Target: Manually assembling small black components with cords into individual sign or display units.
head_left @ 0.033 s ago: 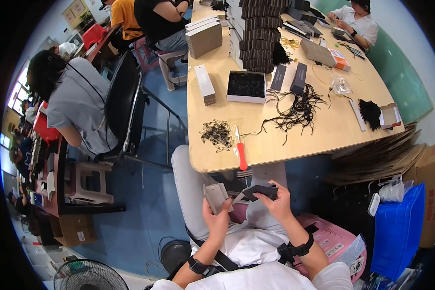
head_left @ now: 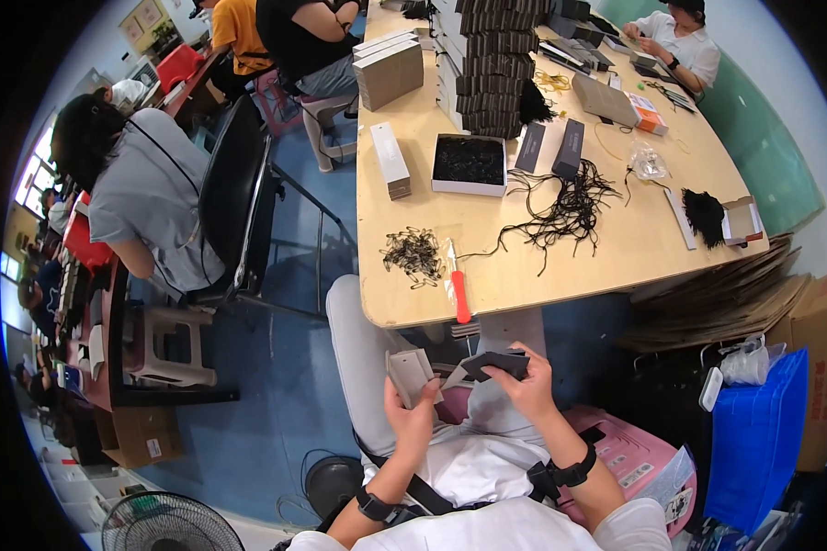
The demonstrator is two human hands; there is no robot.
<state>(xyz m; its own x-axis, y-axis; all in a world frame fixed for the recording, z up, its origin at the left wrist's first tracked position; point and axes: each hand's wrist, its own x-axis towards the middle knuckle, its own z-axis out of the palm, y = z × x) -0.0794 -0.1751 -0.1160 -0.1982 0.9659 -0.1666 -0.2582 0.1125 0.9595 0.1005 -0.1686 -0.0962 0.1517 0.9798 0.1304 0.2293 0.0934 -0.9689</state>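
My left hand (head_left: 412,422) is closed round a stack of light grey cards (head_left: 408,369), which have a small hole near one end and look like hang tags. In my right hand (head_left: 528,386), dark grey cards (head_left: 496,365) are pinched between thumb and fingers. A single pale card (head_left: 453,377) spans the gap between the two hands, its far end close to the dark cards. Both hands are over my lap, just in front of the table edge. On the table nearby lie a pile of small black safety pins (head_left: 413,255) and a red-handled tool (head_left: 459,296).
On the table (head_left: 413,308) stand an open box of black bits (head_left: 469,162), a tall stack of dark cards (head_left: 496,73), and a tangle of black cords (head_left: 565,211). A blue bin (head_left: 755,441) is at my right. A person in grey (head_left: 152,197) sits at the left.
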